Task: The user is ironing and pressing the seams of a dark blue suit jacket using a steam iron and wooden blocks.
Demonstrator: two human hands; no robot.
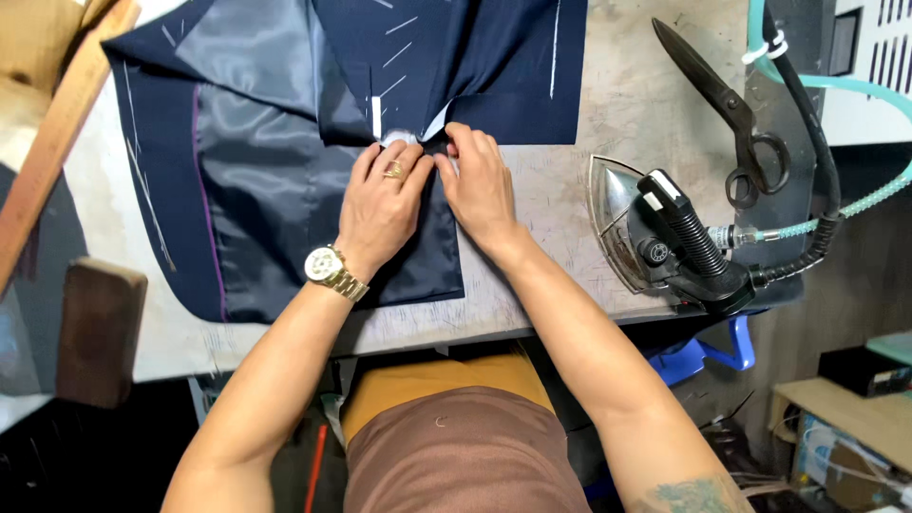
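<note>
A navy jacket piece (494,66) with white chalk marks and grey satin lining (252,142) lies spread on the worktable (617,104). My left hand (380,204), wearing a gold ring and a gold wristwatch, presses on the lining with its fingertips pinching a small fold of fabric at the seam (404,140). My right hand (478,185) sits right beside it, fingers pinching the same fold from the other side. Both hands touch each other at the fingertips.
A steam iron (655,233) with black handle and hoses rests on its side at the right of the table. Black tailor's shears (727,104) lie behind it. A wooden block (95,328) and a long wooden ruler (52,142) are at the left.
</note>
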